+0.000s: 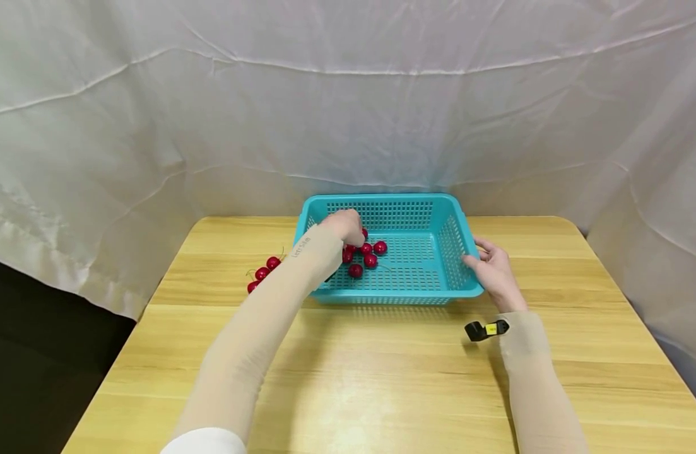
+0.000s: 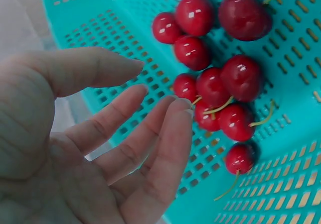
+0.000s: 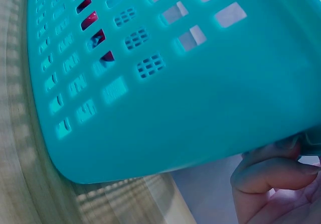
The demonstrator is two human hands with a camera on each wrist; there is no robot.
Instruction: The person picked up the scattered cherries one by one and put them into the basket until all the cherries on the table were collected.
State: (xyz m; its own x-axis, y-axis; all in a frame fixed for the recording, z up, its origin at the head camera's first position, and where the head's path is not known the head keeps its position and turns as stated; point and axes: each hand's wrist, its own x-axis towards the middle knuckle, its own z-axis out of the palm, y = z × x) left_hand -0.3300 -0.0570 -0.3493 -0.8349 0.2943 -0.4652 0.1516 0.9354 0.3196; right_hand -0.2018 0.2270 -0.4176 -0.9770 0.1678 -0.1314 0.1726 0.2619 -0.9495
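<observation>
A turquoise slotted plastic basket [image 1: 393, 294] stands at the back of the table, with several red cherries [image 1: 370, 260] gathered in its left half. Over these cherries is my left hand [image 1: 343, 228], reaching in past the left side. In the left wrist view its thumb and loosely bent fingers [image 2: 170, 148] are apart with nothing between them, fingertips close to the cherry stems. My right hand [image 1: 496, 272] grips the basket's right rim, thumb on the inner side. The right wrist view shows curled fingers [image 3: 271, 181] under the rim beside the basket's outer wall [image 3: 200, 108].
Several more cherries [image 1: 262, 273] with stems lie on the wooden table [image 1: 382, 372], left of the basket and partly behind the left forearm. A pale cloth curtain [image 1: 348, 126] hangs right behind the basket. A small black device [image 1: 484, 330] is strapped to the right wrist.
</observation>
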